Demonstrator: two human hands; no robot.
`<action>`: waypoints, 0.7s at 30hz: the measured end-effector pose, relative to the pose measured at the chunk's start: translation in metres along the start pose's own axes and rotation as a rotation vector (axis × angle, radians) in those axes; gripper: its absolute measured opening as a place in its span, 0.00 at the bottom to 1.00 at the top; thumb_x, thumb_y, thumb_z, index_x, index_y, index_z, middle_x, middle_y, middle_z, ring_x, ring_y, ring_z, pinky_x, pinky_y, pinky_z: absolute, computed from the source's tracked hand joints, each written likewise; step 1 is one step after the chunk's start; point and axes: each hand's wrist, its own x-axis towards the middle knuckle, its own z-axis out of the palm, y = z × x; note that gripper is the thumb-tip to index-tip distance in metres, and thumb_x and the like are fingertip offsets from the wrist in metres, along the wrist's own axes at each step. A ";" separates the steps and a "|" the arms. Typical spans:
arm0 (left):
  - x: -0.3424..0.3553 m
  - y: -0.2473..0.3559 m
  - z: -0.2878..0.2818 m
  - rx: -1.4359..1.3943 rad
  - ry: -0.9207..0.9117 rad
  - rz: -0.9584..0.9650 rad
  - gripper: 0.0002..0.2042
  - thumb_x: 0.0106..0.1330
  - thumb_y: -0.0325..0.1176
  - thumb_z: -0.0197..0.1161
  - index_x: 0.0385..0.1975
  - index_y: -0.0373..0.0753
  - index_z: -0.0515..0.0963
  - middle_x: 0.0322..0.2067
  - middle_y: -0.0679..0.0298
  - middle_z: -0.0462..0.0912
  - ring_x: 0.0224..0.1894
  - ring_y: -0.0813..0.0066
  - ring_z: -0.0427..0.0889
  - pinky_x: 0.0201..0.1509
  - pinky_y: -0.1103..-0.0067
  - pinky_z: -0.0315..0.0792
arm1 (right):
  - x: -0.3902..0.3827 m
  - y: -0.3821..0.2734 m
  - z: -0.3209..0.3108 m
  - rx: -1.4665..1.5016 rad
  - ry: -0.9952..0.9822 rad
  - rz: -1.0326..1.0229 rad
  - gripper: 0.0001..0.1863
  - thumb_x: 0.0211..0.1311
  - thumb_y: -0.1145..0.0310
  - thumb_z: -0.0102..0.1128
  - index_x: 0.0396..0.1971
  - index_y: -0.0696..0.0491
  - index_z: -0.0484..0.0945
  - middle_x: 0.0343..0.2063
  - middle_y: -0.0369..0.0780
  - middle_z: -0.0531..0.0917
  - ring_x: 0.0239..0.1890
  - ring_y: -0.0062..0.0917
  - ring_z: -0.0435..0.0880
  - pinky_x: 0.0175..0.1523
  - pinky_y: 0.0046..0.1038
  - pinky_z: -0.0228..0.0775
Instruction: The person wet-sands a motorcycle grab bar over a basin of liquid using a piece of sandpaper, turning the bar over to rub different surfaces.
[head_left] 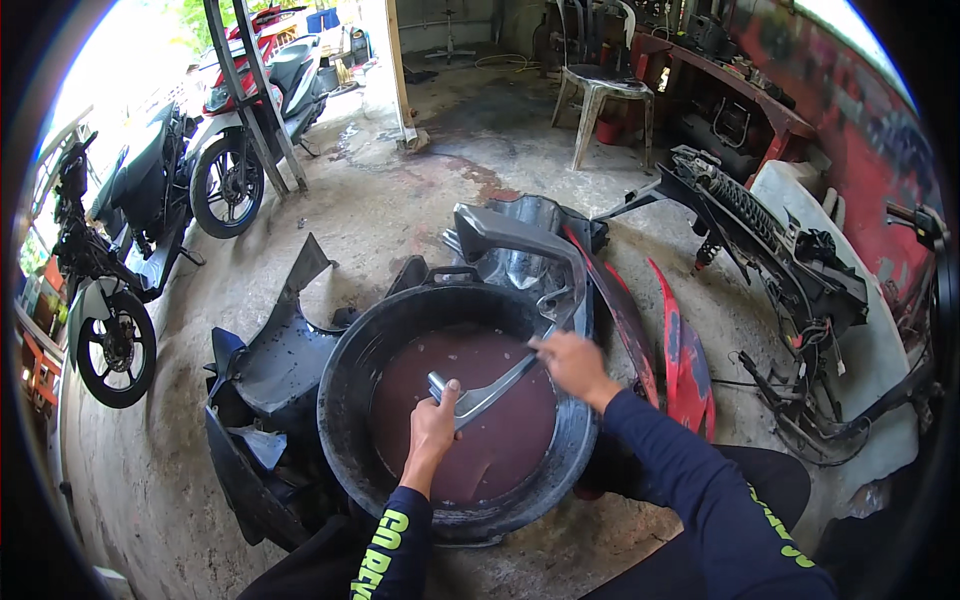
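A curved metal grab rail [500, 388] with a long grey arm is held over a black tub [338, 440] of murky reddish water [470, 465]. My left hand [433, 430] grips the rail's lower end, thumb upward, near the tub's middle. My right hand [570, 362] has its fingers closed against the rail farther up, near the tub's right rim; whether they also hold something small is hidden. Dark body panels [275, 355] lie left of the tub. A crumpled silvery-black part [520, 225] lies behind it, and red fairing pieces [680, 370] lie to its right.
Scooters [230, 170] stand at the left. A stripped black frame [750, 230] lies at the right against a pale panel [880, 440]. A worn plastic chair [600, 85] and a red workbench [760, 115] with clutter are at the back right, beside a post [400, 80].
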 end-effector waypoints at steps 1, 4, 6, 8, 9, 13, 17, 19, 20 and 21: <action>0.001 0.001 0.000 -0.004 -0.005 0.002 0.36 0.71 0.61 0.54 0.34 0.23 0.83 0.18 0.56 0.79 0.17 0.70 0.82 0.24 0.72 0.73 | 0.006 0.004 -0.012 -0.194 0.078 -0.018 0.12 0.64 0.68 0.60 0.44 0.49 0.87 0.30 0.40 0.79 0.35 0.39 0.79 0.41 0.41 0.72; -0.002 0.006 0.002 0.000 -0.004 0.010 0.36 0.71 0.61 0.54 0.33 0.22 0.83 0.17 0.56 0.79 0.17 0.70 0.82 0.24 0.72 0.73 | -0.003 0.002 0.008 -0.303 0.099 0.044 0.17 0.59 0.69 0.59 0.48 0.45 0.86 0.31 0.35 0.79 0.35 0.34 0.78 0.41 0.37 0.71; -0.003 0.006 0.002 0.005 0.007 0.015 0.36 0.71 0.61 0.54 0.32 0.22 0.82 0.17 0.57 0.79 0.17 0.70 0.82 0.24 0.72 0.73 | -0.008 0.002 0.005 -0.285 0.034 -0.158 0.18 0.59 0.70 0.59 0.49 0.45 0.85 0.31 0.33 0.79 0.36 0.32 0.77 0.41 0.34 0.70; 0.000 0.001 -0.001 0.003 0.007 0.039 0.37 0.71 0.62 0.54 0.32 0.22 0.82 0.17 0.56 0.78 0.17 0.70 0.82 0.24 0.73 0.73 | 0.008 0.008 -0.021 -0.560 0.118 -0.108 0.18 0.57 0.70 0.59 0.48 0.45 0.86 0.31 0.33 0.79 0.36 0.31 0.76 0.42 0.34 0.70; 0.000 0.000 -0.001 0.005 0.011 0.036 0.37 0.71 0.62 0.54 0.32 0.22 0.82 0.17 0.56 0.78 0.17 0.70 0.82 0.24 0.73 0.73 | 0.009 0.009 -0.017 -0.524 0.168 -0.123 0.17 0.59 0.70 0.58 0.48 0.45 0.86 0.32 0.32 0.80 0.36 0.32 0.77 0.42 0.34 0.71; 0.000 0.004 0.003 0.016 0.008 0.044 0.37 0.71 0.62 0.53 0.33 0.21 0.82 0.17 0.55 0.78 0.17 0.69 0.82 0.25 0.72 0.73 | 0.000 0.012 -0.005 -0.274 -0.026 -0.177 0.15 0.60 0.71 0.62 0.47 0.47 0.86 0.32 0.36 0.81 0.35 0.36 0.78 0.41 0.37 0.73; 0.001 0.005 0.006 0.013 -0.008 0.018 0.37 0.71 0.62 0.53 0.35 0.22 0.82 0.17 0.55 0.79 0.17 0.69 0.82 0.25 0.72 0.73 | -0.003 -0.001 0.017 -0.163 0.198 0.000 0.13 0.62 0.69 0.62 0.47 0.48 0.86 0.32 0.40 0.81 0.34 0.39 0.79 0.41 0.38 0.74; 0.003 -0.002 0.001 0.003 0.004 0.019 0.38 0.71 0.63 0.53 0.35 0.22 0.82 0.17 0.55 0.79 0.18 0.69 0.82 0.25 0.73 0.73 | -0.013 -0.032 0.034 0.080 0.020 0.028 0.14 0.63 0.68 0.62 0.47 0.50 0.86 0.32 0.41 0.82 0.36 0.40 0.81 0.43 0.40 0.75; 0.003 -0.005 0.000 -0.005 0.009 0.022 0.38 0.71 0.63 0.52 0.36 0.22 0.83 0.17 0.55 0.79 0.18 0.69 0.82 0.25 0.73 0.72 | -0.010 -0.032 0.026 0.083 0.017 0.028 0.14 0.63 0.68 0.62 0.47 0.50 0.86 0.32 0.41 0.82 0.36 0.40 0.81 0.43 0.40 0.75; 0.002 -0.007 0.000 -0.004 0.012 0.018 0.38 0.71 0.63 0.52 0.36 0.22 0.83 0.17 0.55 0.79 0.18 0.69 0.82 0.25 0.73 0.72 | -0.003 -0.027 0.014 -0.085 0.017 0.080 0.14 0.63 0.67 0.62 0.48 0.50 0.86 0.32 0.41 0.82 0.38 0.41 0.81 0.45 0.40 0.75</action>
